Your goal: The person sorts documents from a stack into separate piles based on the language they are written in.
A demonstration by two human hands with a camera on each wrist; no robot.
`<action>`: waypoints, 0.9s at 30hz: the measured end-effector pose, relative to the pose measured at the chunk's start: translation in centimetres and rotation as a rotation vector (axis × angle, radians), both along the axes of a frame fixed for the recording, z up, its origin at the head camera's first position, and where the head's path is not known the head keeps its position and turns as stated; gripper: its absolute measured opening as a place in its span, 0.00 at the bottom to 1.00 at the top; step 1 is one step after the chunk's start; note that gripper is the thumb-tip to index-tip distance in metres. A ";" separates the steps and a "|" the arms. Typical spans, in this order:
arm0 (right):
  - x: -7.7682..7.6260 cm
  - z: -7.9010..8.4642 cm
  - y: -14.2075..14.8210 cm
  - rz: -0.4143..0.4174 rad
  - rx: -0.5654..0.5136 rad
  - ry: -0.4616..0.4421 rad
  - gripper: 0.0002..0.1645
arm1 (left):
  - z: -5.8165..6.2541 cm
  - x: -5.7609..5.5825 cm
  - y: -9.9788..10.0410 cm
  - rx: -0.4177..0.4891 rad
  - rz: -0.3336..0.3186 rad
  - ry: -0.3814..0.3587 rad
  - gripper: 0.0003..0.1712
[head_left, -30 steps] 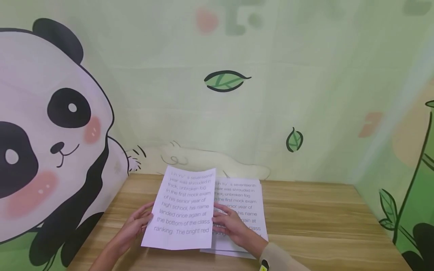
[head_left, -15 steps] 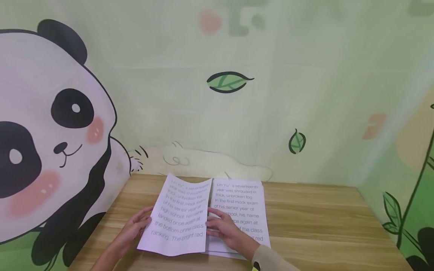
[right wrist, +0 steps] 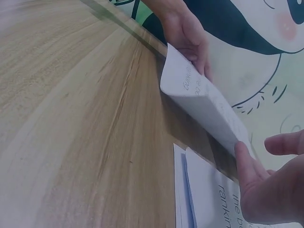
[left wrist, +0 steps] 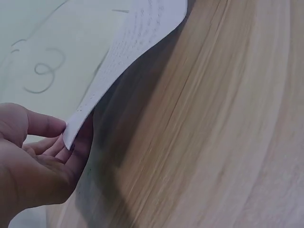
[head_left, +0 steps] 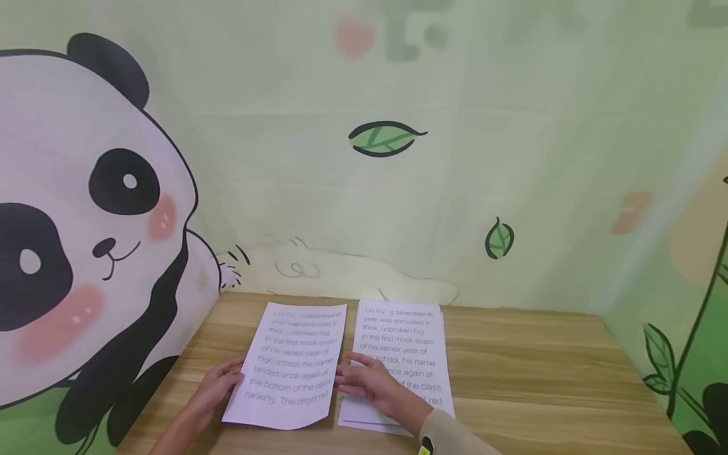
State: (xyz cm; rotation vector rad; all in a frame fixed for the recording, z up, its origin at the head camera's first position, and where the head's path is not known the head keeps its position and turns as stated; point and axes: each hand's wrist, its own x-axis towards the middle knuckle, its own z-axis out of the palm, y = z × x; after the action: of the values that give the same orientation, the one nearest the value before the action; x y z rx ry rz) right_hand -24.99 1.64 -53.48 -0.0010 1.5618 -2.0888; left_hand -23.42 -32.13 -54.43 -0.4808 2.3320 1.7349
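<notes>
A printed white sheet of paper hangs close over the left part of the table, its edges slightly curled. At its left edge the left hand pinches it; in the left wrist view the thumb lies on the printed side, with fingers behind. The right hand reaches over a paper stack, its extended fingertips right at the sheet's right edge. In the right wrist view that hand's digits are spread beside the sheet's edge. The stack's top page bears the same visible text.
The wooden table extends right of the stack. Behind it hangs a pale green backdrop printed with a panda and leaves. Lower pages stick out a little under the stack's top page.
The sheet has moved left and lower, off the stack, and a strip of table now shows between them. Both hands have shifted slightly left with it.
</notes>
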 end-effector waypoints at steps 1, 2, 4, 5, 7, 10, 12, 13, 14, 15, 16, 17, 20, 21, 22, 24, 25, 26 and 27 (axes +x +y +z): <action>0.0 0.0 0.0 0.007 0.002 0.003 0.40 | -0.1 -0.1 -0.1 -0.008 0.008 -0.009 0.31; -0.1 0.1 0.0 0.014 0.003 0.005 0.40 | -0.1 -0.2 -0.2 -0.018 0.011 -0.019 0.31; -0.1 0.1 0.1 0.022 0.008 0.008 0.39 | -0.1 -0.4 -0.3 -0.044 0.026 -0.039 0.31; 0.0 0.1 0.1 0.026 0.010 0.009 0.39 | -0.1 -0.6 -0.3 -0.064 0.028 -0.048 0.31; 0.1 0.2 0.1 0.030 0.016 0.012 0.38 | 0.0 -0.7 -0.3 -0.100 0.022 -0.050 0.31; 0.2 0.1 0.0 0.035 0.023 0.004 0.37 | 0.1 -0.6 -0.1 -0.148 0.014 -0.029 0.30; 0.3 0.0 0.0 0.045 0.031 0.001 0.37 | 0.4 -0.6 0.0 -0.175 0.016 -0.020 0.31; 0.3 0.0 0.1 0.048 0.037 0.001 0.37 | 0.5 -0.5 0.1 -0.194 0.017 -0.009 0.31; 0.3 0.0 0.1 0.051 0.041 -0.001 0.37 | 0.7 -0.6 0.2 -0.211 0.020 -0.007 0.31; 0.3 0.0 0.2 0.054 0.045 -0.002 0.37 | 0.9 -0.7 0.4 -0.237 0.023 -0.004 0.31; 0.2 0.0 0.3 0.056 0.050 0.000 0.37 | 1.1 -0.8 0.5 -0.255 0.025 -0.001 0.31; 0.2 0.0 0.4 0.058 0.054 0.001 0.37 | 1.3 -0.9 0.7 -0.273 0.029 -0.003 0.31; 0.1 -0.1 0.6 0.051 0.058 0.004 0.37 | 2.0 -1.0 1.2 -0.314 0.029 0.024 0.32; 0.1 -0.2 0.7 0.051 0.056 0.009 0.37 | 2.2 -0.9 1.4 -0.324 0.027 0.035 0.32; 0.1 -0.2 0.8 0.053 0.054 0.012 0.37 | 2.4 -0.8 1.6 -0.324 0.027 0.052 0.32; 0.2 -0.2 1.1 0.055 0.046 0.021 0.36 | 2.7 -0.7 2.3 -0.324 0.026 0.093 0.32; 0.2 -0.1 1.4 0.059 0.046 0.027 0.35 | 2.9 -0.7 2.7 -0.321 0.027 0.107 0.31; 0.2 -0.1 1.7 0.060 0.047 0.030 0.34 | 3.1 -0.7 3.3 -0.317 0.022 0.116 0.31; 0.1 0.0 2.0 0.063 0.053 0.033 0.33 | 3.4 -0.6 3.8 -0.312 0.009 0.140 0.30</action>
State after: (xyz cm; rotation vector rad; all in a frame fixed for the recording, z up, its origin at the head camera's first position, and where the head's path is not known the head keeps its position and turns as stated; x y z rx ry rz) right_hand -24.87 3.66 -53.48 -0.0651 1.6152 -2.0084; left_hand -24.06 -28.30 -51.07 -0.4296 2.7209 1.4549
